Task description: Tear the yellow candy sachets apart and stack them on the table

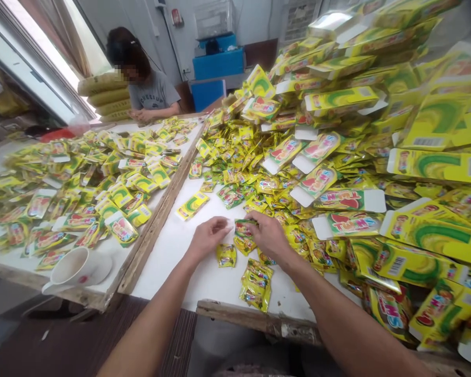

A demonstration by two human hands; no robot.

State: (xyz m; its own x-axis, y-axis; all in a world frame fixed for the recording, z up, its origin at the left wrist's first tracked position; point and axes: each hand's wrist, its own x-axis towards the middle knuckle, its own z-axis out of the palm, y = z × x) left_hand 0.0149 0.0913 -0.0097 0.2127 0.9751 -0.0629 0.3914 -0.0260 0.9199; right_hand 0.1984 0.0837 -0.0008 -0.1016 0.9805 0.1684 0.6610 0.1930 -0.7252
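Note:
At the front of the white tabletop, my left hand (209,238) is closed in a pinch on a white card flap (230,233). Close beside it, my right hand (270,236) grips a small green-and-red candy packet (244,229). The flap and the packet meet between my fingers; whether they are joined I cannot tell. Yellow candy sachets lie just below my hands, one single sachet (226,256) and a small group (256,285) nearer the table edge. A flat yellow carton (192,204) rests beyond my left hand.
Yellow cartons with white flaps (347,201) are heaped high on the right, over loose sachets (235,144). A wooden strip (160,212) divides off another table covered in filled-looking cartons (121,229). A white cup (71,267) stands at its front corner. Across it sits a person (155,94).

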